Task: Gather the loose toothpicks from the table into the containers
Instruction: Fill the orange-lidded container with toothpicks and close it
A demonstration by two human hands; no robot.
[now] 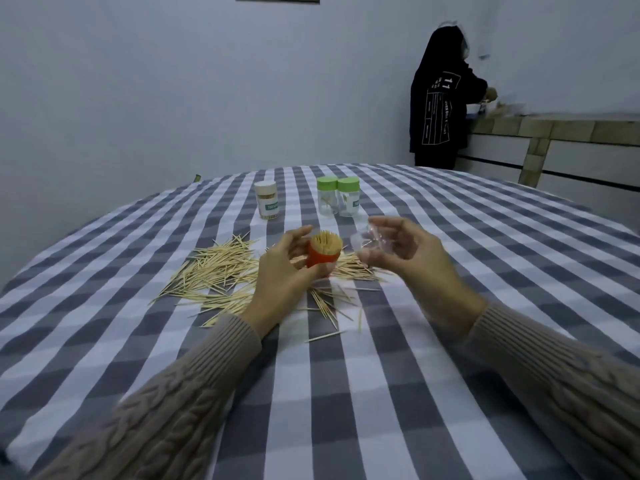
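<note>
Landmark: red container [322, 258], held up over the middle of the checked counter [450, 271].
Left hand: left hand [280, 271] grips the red container, fingers curled round its side; a tight bundle of toothpicks stands in its open top.
Right hand: right hand [408, 251], just right of the red container, fingers curled round a clear plastic piece [363, 242], blurred; probably the cover.
Loose toothpicks: a wide pile [214, 271] on the counter left of and under the red container, a smaller scatter [329, 306] nearer the person.
Other containers: beyond the red container, 1 cream-capped jar [266, 199] looks full; 2 green-capped jars [337, 196] look nearly empty.
Done: about 2 containers filled, by my judgement.
Left: closing the red one, then most of the pile, likely for the 2 green-capped jars.
</note>
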